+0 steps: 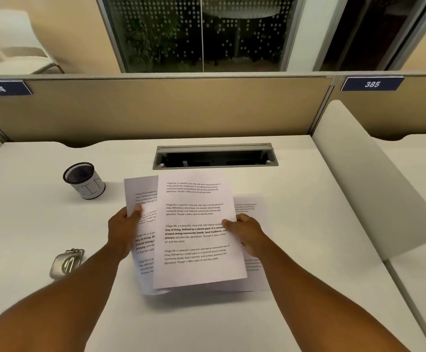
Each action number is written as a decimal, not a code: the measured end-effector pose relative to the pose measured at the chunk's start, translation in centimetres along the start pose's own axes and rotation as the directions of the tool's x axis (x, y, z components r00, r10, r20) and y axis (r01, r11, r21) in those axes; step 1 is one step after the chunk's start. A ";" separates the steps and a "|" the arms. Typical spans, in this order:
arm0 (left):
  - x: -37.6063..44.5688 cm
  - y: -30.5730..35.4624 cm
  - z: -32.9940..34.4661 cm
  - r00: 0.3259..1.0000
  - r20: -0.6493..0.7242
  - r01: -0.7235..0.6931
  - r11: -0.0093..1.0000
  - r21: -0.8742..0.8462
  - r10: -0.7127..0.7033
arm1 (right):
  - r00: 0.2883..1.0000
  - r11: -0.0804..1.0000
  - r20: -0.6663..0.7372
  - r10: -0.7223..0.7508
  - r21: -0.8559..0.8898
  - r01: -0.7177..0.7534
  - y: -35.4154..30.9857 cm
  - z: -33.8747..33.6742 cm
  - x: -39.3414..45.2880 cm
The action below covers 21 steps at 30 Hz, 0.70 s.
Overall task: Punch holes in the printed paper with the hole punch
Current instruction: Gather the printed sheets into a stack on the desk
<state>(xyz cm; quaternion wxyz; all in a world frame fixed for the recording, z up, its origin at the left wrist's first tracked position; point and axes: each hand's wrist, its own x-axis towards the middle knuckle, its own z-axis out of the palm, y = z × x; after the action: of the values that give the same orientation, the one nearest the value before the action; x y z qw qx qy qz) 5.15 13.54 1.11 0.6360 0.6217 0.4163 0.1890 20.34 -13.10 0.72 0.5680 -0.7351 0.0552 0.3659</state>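
Two printed white sheets are lifted off the white desk (295, 199). My right hand (247, 233) grips the front printed sheet (196, 219) at its right edge, thumb on top. Partly hidden behind it, a second printed sheet (142, 194) is pinched at its left edge by my left hand (123, 231). A third printed sheet (250, 207) lies flat on the desk under them, showing at the right. The silver metal hole punch (65, 262) rests on the desk to the left, beside my left forearm, untouched.
A black mesh pen cup (83, 180) with a white paper band stands at the back left. A grey cable tray opening (214, 157) sits in the desk behind the sheets. A beige partition (156, 110) closes the back, and a white side divider (369, 179) bounds the right.
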 end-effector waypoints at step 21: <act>0.2 1.4 5.0 0.893 0.360 0.265 0.962 0.064 -0.270 | 0.988 0.991 0.150 0.045 0.115 -0.063 -0.1 0.2 -0.9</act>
<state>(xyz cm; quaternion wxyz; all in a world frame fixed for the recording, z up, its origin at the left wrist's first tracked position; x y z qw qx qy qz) 9.45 10.79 1.77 0.7181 0.5867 0.3736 -0.0218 19.69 -13.15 1.32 0.6034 -0.6691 0.0551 0.4304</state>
